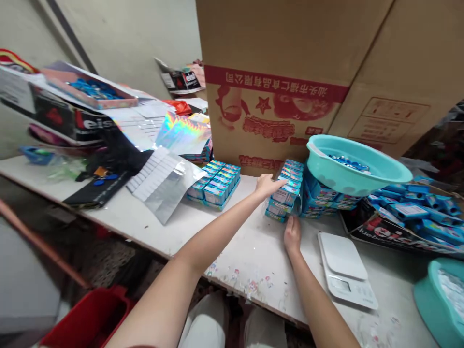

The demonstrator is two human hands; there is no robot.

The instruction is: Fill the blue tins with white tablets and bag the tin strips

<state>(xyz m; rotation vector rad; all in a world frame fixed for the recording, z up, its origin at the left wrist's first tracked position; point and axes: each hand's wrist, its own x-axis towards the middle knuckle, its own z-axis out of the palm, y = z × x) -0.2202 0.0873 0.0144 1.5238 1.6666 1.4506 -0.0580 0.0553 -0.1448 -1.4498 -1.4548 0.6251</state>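
A stack of small blue printed boxes [286, 189] stands on the white table, with clear film visible around its lower corner. My left hand [267, 185] is against its left side, the thumb stretched over the upper boxes and the other fingers partly hidden. Low at the stack's front right corner, my right hand [292, 233] is closed against the boxes, its fingertips out of sight behind them. Between them the two hands hold the stack. Another block of blue boxes [216, 184] sits in a shallow blue tray to the left.
A turquoise basin [358, 166] with shiny blue packets rests on more boxes. Right of my hands lie a white scale [346, 268] and a carton of loose blue boxes [409, 210]. Large cardboard cartons [275, 48] rise behind. Silvery sheets [166, 181] lie left; the table's front edge [232, 290] is near.
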